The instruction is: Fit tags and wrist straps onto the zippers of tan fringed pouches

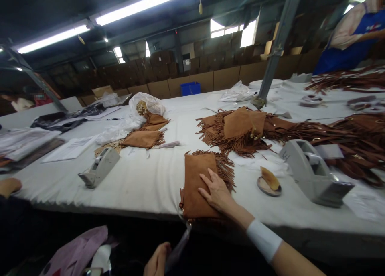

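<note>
A brown suede pouch with fringe (197,179) lies at the table's front edge, its fringe pointing right and away. My right hand (215,189) rests flat on it, fingers spread, with a pale band around the forearm. From a metal ring at the pouch's near corner hangs a plastic-wrapped strip (182,244). Low in the view, below the table edge, my left hand (158,260) is curled closed at the lower end of this strip; its fingertips are partly hidden.
Tape dispensers (313,171) stand right and left (100,167). A small round dish (269,186) sits right of the pouch. Fringed brown pieces (243,125) are heaped behind; more pouches (144,139) lie left. A metal post (278,47) rises behind. Another person's hand (10,185) is at far left.
</note>
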`<action>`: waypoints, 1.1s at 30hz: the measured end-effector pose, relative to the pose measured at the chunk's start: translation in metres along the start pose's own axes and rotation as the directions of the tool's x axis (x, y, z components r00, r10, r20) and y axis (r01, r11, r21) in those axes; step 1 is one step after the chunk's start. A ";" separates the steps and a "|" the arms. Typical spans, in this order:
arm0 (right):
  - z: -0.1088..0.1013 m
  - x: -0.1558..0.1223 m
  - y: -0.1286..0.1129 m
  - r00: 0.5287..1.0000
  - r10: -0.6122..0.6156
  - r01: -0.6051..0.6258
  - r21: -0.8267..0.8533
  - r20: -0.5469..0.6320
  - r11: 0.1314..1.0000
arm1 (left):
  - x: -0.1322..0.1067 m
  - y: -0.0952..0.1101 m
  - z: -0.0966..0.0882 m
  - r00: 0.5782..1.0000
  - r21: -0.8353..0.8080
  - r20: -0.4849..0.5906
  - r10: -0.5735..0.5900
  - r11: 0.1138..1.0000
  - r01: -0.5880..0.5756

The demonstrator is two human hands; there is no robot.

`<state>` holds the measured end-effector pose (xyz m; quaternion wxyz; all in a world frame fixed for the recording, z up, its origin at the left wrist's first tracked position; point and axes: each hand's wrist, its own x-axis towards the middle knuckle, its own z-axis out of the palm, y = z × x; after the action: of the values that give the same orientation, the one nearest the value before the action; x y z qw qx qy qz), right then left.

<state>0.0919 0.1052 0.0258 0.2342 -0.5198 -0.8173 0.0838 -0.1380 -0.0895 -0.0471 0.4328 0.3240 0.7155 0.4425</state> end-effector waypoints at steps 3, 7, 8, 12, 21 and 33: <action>0.019 -0.007 0.000 0.999 0.009 -0.011 -0.039 -0.036 0.999 | 0.023 0.031 0.010 0.996 -0.218 0.080 0.038 0.976 -0.020; 0.020 -0.011 0.002 0.999 0.004 -0.005 -0.019 -0.049 1.000 | 0.039 0.062 0.040 0.996 -0.263 0.022 0.084 0.962 -0.075; 0.019 -0.011 0.003 0.999 0.006 -0.007 -0.011 -0.049 1.000 | 0.040 0.065 0.046 0.996 -0.244 -0.007 0.091 0.966 -0.090; 0.017 -0.011 0.005 0.998 0.008 -0.007 0.007 -0.056 1.000 | 0.038 0.067 0.056 0.990 -0.106 -0.062 0.127 0.985 -0.133; 0.014 -0.013 0.008 1.000 -0.016 0.016 0.023 -0.013 1.000 | 0.041 0.086 0.062 0.948 0.333 -0.057 0.313 0.901 -0.278; 0.014 -0.017 0.014 1.000 -0.007 0.007 0.085 0.005 0.996 | 0.064 0.088 0.069 0.955 0.154 -0.072 0.286 0.950 -0.273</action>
<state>0.1025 0.0979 0.0027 0.2540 -0.5063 -0.8155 0.1189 -0.0950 0.0242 -0.0041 0.3077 0.4312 0.7113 0.4620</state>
